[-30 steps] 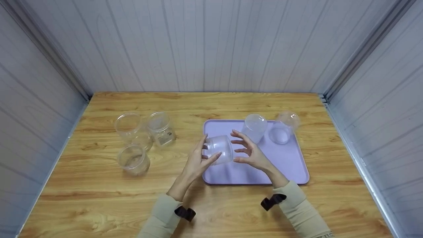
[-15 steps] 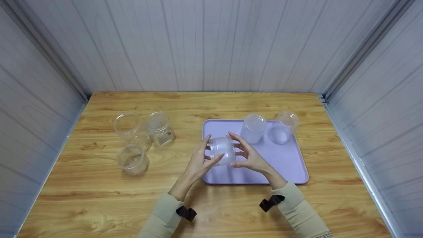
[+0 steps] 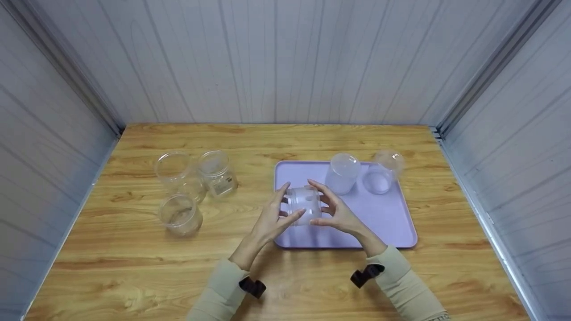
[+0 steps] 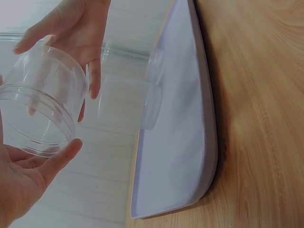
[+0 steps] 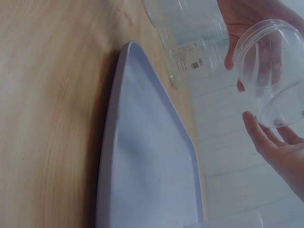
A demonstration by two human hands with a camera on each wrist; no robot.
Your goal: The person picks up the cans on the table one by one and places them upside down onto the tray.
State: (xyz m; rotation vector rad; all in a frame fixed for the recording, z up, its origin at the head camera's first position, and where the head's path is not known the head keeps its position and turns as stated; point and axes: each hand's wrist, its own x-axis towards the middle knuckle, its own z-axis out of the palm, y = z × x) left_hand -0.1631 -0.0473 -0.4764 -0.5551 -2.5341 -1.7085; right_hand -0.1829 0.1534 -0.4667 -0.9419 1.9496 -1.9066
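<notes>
A clear plastic jar point(image 3: 304, 205) lies sideways between the two hands, raised over the near left part of the purple tray point(image 3: 379, 225). The left hand point(image 3: 271, 218) grips it around its open, ridged rim, thumb along the near side. At the closed end, the right hand point(image 3: 337, 213) holds it with thumb and fingers spread round the base. The left wrist view shows the jar point(image 4: 45, 102) see-through, with the right hand's fingers visible behind it. In the right wrist view, the right hand's fingertips point(image 5: 251, 121) meet the bottom edge.
On the tray's far right stand a frosted jar point(image 3: 342, 174) and a clear jar point(image 3: 378, 180). Several clear containers are grouped on the wooden table at left, among them a labelled jar point(image 3: 218, 174) and a wide jar point(image 3: 180, 216). Pale panel walls point(image 3: 276, 62) enclose the table.
The right hand has come left from beside the jar and now holds its base. The jar and the left hand have shifted slightly right. The other containers have stayed in place.
</notes>
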